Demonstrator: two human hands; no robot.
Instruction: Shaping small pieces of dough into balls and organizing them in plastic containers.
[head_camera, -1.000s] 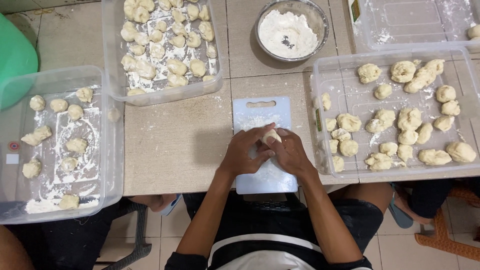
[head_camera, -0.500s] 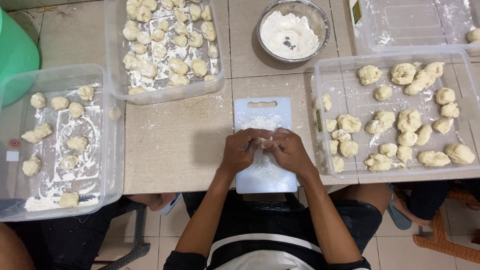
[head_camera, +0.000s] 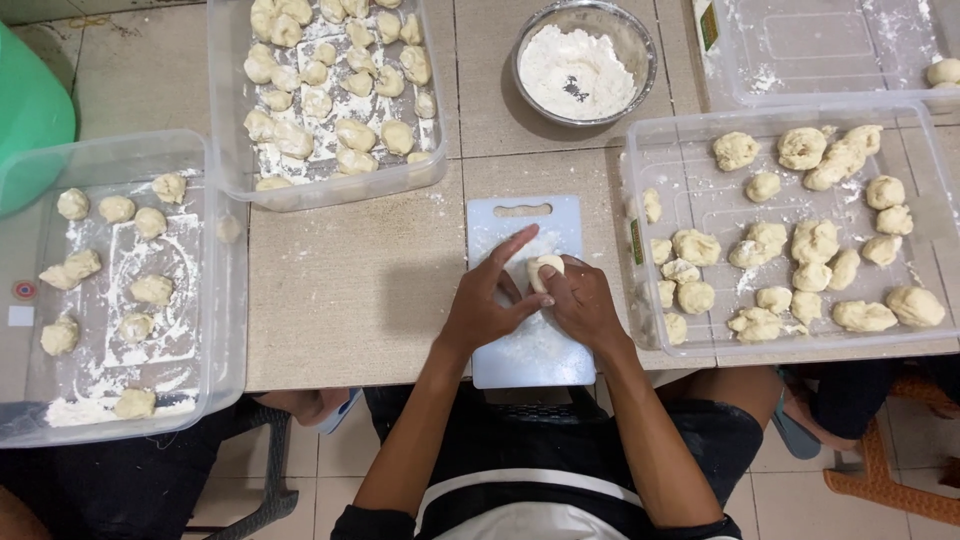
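- While both hands work over the pale blue cutting board (head_camera: 532, 340), the right hand (head_camera: 585, 305) curls its fingers around a small dough ball (head_camera: 545, 270), gripping it just above the board's middle.
- The left hand (head_camera: 488, 305) is spread, its fingers stretched out straight and slanting toward the far right, the palm pressed against the left side of the dough ball and touching the right hand.
- The cutting board lies on the counter (head_camera: 340, 290) at its near edge, dusted with flour, its handle slot at the far end.
- Just right of the board stands a clear plastic tray (head_camera: 700, 180) holding many rough dough lumps, spread mostly over its right and near parts.
- Far from the board, a metal bowl (head_camera: 640, 40) of white flour sits on the counter, between two more containers.
- To the far left of the bowl, a second clear tray (head_camera: 225, 130) is packed with small dough pieces on a floury bottom.
- At the left edge, a third clear tray (head_camera: 215, 330) holds a scatter of rounded dough balls, well apart from one another.
- In the far right corner, a nearly bare clear container (head_camera: 800, 50) carries flour streaks and one dough piece at its right edge.
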